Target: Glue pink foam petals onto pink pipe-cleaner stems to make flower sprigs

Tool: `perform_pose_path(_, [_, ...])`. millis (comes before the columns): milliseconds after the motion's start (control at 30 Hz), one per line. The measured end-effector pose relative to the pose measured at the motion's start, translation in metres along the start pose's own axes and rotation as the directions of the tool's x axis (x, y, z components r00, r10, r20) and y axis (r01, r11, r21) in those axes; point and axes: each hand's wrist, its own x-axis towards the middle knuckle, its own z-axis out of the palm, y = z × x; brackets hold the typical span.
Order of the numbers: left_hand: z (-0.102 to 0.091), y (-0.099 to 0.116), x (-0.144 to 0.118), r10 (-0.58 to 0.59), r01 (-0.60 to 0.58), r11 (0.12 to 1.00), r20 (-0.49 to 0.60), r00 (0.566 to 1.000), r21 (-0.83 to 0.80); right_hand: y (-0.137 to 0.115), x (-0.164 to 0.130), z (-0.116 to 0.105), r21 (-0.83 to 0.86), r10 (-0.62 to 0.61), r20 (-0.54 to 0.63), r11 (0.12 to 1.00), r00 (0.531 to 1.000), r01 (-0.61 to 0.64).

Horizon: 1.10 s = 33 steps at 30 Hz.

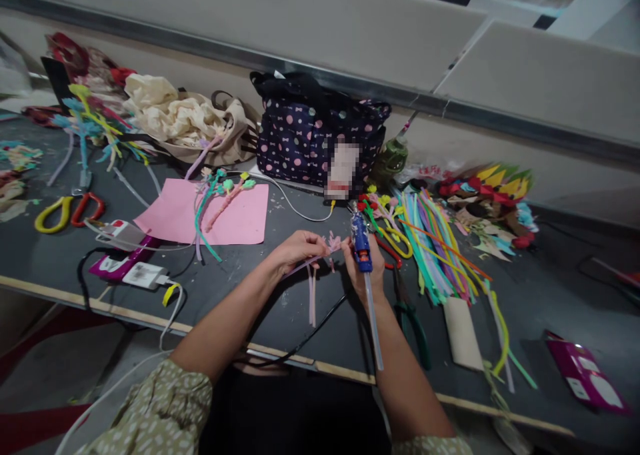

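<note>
My left hand (pixel 300 249) is closed, its fingertips pinching a pink fuzzy pipe-cleaner flower (pixel 334 243) with a lilac stem running back under the palm. Held in my right hand (pixel 367 278) is a blue hot glue gun (pixel 361 238), and a clear glue stick (pixel 373 321) juts from its back end toward me. My right thumb and fingertip sit right at the flower's edge; whether they grip it too is hard to make out. Below the hands, pale pink pipe cleaners (pixel 313 298) lie on the dark table (pixel 285 301).
Pipe-cleaner stems lie on a pink sheet (pixel 240 215) to the left. Yellow-and-red-handled scissors (pixel 55 215) and a power strip (pixel 125 261) with cables are farther left. Rightward are bundled pipe cleaners (pixel 435 241), green-handled pliers (pixel 413 321) and a cardboard piece (pixel 463 335). Behind stands a dotted bag (pixel 295 135).
</note>
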Motion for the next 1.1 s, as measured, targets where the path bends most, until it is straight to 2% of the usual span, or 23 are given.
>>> perform_pose_path(500, [-0.001, -0.001, 0.000, 0.005, -0.005, 1.000, -0.014, 1.000, 0.004, 0.002, -0.001, 0.001, 0.007, -0.009, -0.002, 1.000, 1.000, 0.009])
perform_pose_path(633, [-0.003, -0.001, 0.001, 0.036, -0.036, 0.999, 0.002, 0.999, 0.000, -0.003, 0.001, 0.001, 0.105, 0.047, -0.003, 0.993, 0.999, -0.046])
perform_pose_path(767, [-0.002, 0.004, -0.003, 0.107, -0.107, 0.994, 0.015, 0.994, 0.021, -0.011, 0.004, -0.001, 0.270, 0.124, -0.115, 0.959, 0.986, -0.089])
perform_pose_path(867, [0.000, 0.009, -0.009, 0.268, -0.268, 0.963, -0.018, 0.963, 0.015, -0.018, 0.006, -0.006, 0.326, 0.233, -0.107, 0.927, 0.967, -0.187])
perform_pose_path(967, [0.001, 0.012, -0.013, 0.432, -0.432, 0.902, -0.054, 0.900, 0.015, -0.023, 0.007, -0.011, 0.346, 0.301, -0.067, 0.901, 0.951, -0.261])
perform_pose_path(1100, [0.001, 0.012, -0.014, 0.551, -0.546, 0.835, -0.080, 0.831, 0.071, -0.027, 0.006, -0.011, 0.354, 0.284, -0.087, 0.905, 0.955, -0.237])
